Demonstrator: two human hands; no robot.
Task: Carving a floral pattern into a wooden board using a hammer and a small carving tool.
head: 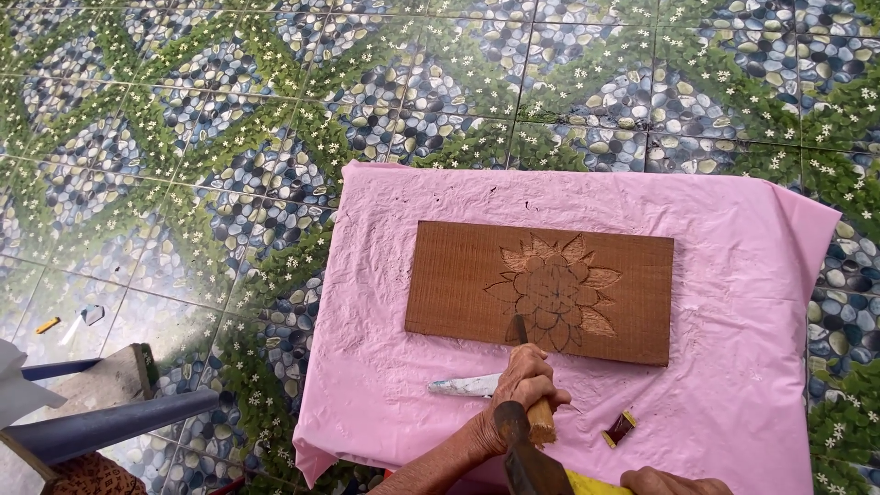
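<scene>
Field notes, taken from beside the work. Landmark: a flat rectangular brown wooden board (541,290) with a flower outline cut into its right half, lying on a crinkled pink plastic sheet (385,385) spread over a low desk, probably to catch chips. Left hand (524,383) sits just below the board's lower edge, its grip wrapped tight round a wooden-handled chisel (530,380); the blade tip rests on the board at the flower's lower-left petals, handle angled back toward the carver, apparently so it can be struck from behind. Directly below that, a dark-headed hammer (513,426) is poised close behind the chisel's butt end. Right hand (674,481) shows only at the bottom margin, below and right of the board; what its grip is doing I cannot tell. A pale flat metal blade (463,386) lies on the sheet below the board's left half, near the left hand. A small dark red-brown packet (621,428) lies below the board's right half. Beyond the sheet on the board's left, a pebble-and-leaf patterned tile floor (183,137).
</scene>
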